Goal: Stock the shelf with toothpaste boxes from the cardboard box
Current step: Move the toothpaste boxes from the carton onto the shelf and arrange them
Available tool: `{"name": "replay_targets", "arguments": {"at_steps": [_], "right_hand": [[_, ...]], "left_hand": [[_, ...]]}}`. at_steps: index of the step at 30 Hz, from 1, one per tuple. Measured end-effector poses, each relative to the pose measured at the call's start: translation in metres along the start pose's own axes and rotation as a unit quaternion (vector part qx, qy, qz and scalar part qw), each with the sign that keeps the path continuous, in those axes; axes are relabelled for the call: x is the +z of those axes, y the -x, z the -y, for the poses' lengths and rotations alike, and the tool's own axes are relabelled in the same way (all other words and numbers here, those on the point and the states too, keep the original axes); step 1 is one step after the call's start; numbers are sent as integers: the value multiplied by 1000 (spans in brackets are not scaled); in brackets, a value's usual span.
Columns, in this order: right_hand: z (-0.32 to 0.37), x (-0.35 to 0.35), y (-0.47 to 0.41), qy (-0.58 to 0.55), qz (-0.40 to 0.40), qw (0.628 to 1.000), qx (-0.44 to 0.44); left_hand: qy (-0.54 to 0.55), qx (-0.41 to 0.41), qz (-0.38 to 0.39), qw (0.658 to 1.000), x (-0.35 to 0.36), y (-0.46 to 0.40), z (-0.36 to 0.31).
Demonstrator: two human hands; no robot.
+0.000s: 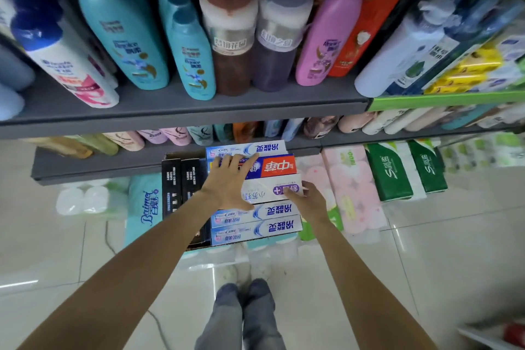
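Far to my left on the floor stands a pale blue pack of tissue [145, 207], and just beside it the cardboard box [181, 155] sits below the lower shelf [93, 165]. Two black boxes [181, 187] stand along the box's left side. The rest of it is filled with toothpaste boxes lying flat, side by side: a blue-and-white toothpaste box [250, 148] at the far end, then a red-and-blue toothpaste box [272, 169], then a white toothpaste box [272, 189] with a purple mark, then two more blue-and-white ones [264, 220] nearest me.

My left hand [228, 183] is spread flat, fingers straight and fanned, lying over the red-and-blue toothpaste box and the left part of the white toothpaste box; the fingertips reach the edge of the far blue-and-white toothpaste box. It curls round nothing.

My right hand [308, 202] is at the right end of the white toothpaste box, the thumb lying on its top face near the purple mark. The other fingers go down past the box's end where I cannot see them, so I cannot tell whether they close on it.

Right of the cardboard box lie pink tissue packs [352, 187], then green ones [389, 176]. Above, the upper shelf [184, 111] carries upright shampoo bottles [125, 31].
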State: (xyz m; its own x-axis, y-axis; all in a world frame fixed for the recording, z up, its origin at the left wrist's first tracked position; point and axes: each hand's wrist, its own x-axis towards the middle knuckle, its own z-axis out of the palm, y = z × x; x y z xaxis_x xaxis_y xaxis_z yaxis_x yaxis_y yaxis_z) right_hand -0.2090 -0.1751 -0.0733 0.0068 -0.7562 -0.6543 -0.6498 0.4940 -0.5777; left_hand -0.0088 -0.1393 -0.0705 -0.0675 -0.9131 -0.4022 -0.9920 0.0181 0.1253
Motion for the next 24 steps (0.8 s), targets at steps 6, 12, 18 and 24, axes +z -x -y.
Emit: {"name": "replay_targets", "arguments": {"at_steps": [6, 12, 18, 24], "right_hand": [[4, 2, 1, -28, -53, 998, -23], [11, 6, 9, -351, -64, 932, 71], [8, 13, 20, -450, -12, 886, 110], [12, 15, 33, -493, -27, 866, 80]], "left_hand": [[35, 15, 53, 998, -14, -8, 8], [79, 20, 58, 995, -15, -10, 10], [107, 1, 68, 992, -26, -22, 22], [117, -54, 2, 992, -28, -5, 30]]}}
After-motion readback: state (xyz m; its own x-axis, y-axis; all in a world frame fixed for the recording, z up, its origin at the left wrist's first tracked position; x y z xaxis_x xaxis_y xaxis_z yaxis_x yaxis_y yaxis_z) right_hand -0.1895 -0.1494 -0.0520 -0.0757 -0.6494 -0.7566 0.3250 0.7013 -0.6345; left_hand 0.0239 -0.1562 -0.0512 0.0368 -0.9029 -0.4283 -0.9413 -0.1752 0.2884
